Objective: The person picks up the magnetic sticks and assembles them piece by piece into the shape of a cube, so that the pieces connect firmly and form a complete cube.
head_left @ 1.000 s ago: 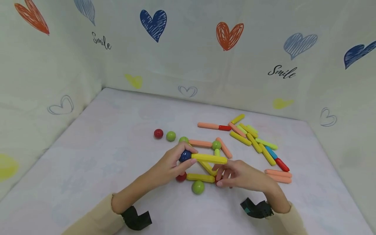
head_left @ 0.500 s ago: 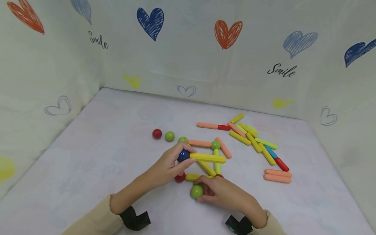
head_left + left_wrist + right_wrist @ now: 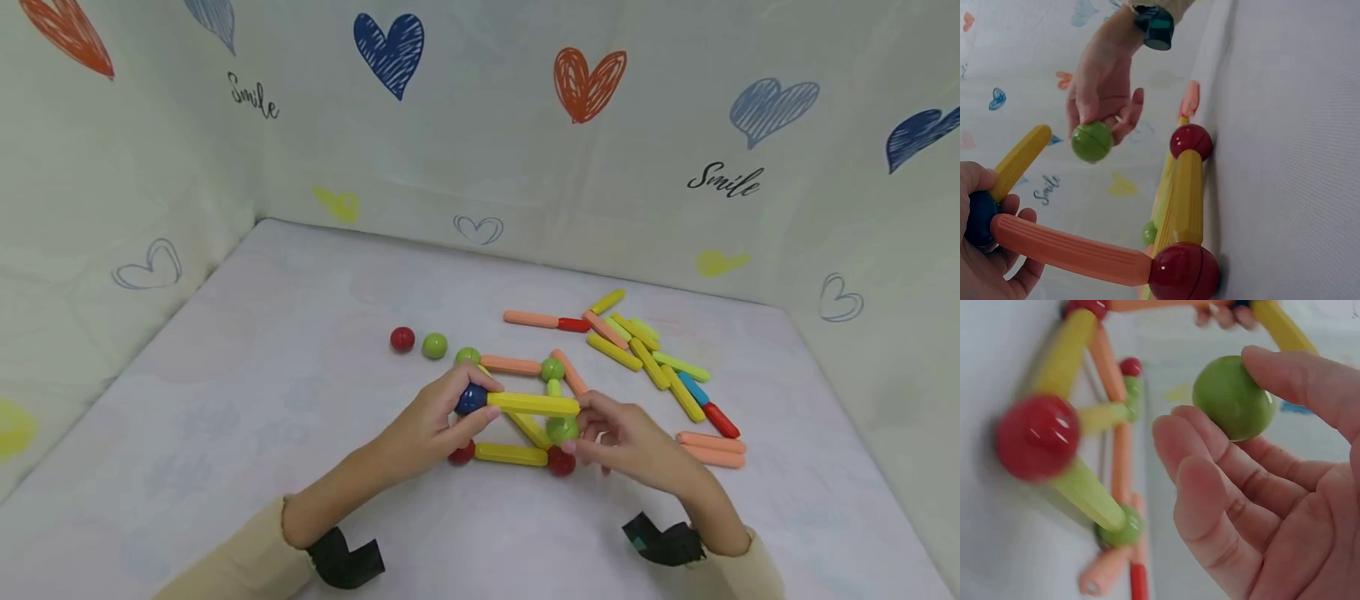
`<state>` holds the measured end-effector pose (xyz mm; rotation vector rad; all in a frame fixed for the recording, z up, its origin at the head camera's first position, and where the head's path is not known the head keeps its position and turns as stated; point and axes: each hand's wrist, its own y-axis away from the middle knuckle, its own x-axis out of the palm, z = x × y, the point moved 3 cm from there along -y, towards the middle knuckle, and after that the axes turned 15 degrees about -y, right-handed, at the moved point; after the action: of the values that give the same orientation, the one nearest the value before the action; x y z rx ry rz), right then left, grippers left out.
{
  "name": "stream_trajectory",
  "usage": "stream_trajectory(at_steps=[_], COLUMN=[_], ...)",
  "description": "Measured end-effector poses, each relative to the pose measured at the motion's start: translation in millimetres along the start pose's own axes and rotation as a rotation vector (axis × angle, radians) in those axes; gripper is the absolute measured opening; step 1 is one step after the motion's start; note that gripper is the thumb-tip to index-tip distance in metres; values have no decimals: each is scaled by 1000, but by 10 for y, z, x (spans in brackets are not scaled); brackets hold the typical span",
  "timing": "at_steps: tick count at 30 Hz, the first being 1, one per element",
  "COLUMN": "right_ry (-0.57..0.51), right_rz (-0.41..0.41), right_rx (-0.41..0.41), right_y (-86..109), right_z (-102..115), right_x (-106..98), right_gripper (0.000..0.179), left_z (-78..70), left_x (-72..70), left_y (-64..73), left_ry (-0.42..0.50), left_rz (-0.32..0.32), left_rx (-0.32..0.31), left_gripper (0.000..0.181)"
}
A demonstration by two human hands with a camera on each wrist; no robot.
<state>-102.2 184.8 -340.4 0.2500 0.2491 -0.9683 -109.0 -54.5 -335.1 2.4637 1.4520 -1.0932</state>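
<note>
A white surface (image 3: 225,417) is supporting the parts. A cluster of loose rods (image 3: 649,367) is lying at two o'clock from a ball-and-rod frame (image 3: 512,454). The left hand (image 3: 431,421) is occupying nine o'clock of the frame; the right hand (image 3: 626,437) is occupying three o'clock. An orange rod (image 3: 1072,250) is joining the frame to a blue ball (image 3: 471,398); a yellow rod (image 3: 534,404) is extending from that ball towards three o'clock. The left hand's fingers are curling around the blue ball. The right hand's fingers, parted by one ball's width, are pinching a green ball (image 3: 561,430) at seven o'clock from the yellow rod's free end. A loose red ball (image 3: 402,339) is lying at ten o'clock from the frame.
</note>
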Motion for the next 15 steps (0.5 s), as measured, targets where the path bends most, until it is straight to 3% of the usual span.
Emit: stream_trajectory(at_steps=[6, 15], right_ry=[-42, -61], right_rz=[-170, -172], right_rx=[-80, -177], right_y=[196, 251], right_z=[126, 245], right_x=[-301, -265], right_gripper=[36, 36], left_z=[-9, -1], left_x=[5, 0], left_y=[-23, -27], left_ry=[5, 9], left_rz=[-12, -12], left_rx=[0, 18], left_gripper=[24, 24])
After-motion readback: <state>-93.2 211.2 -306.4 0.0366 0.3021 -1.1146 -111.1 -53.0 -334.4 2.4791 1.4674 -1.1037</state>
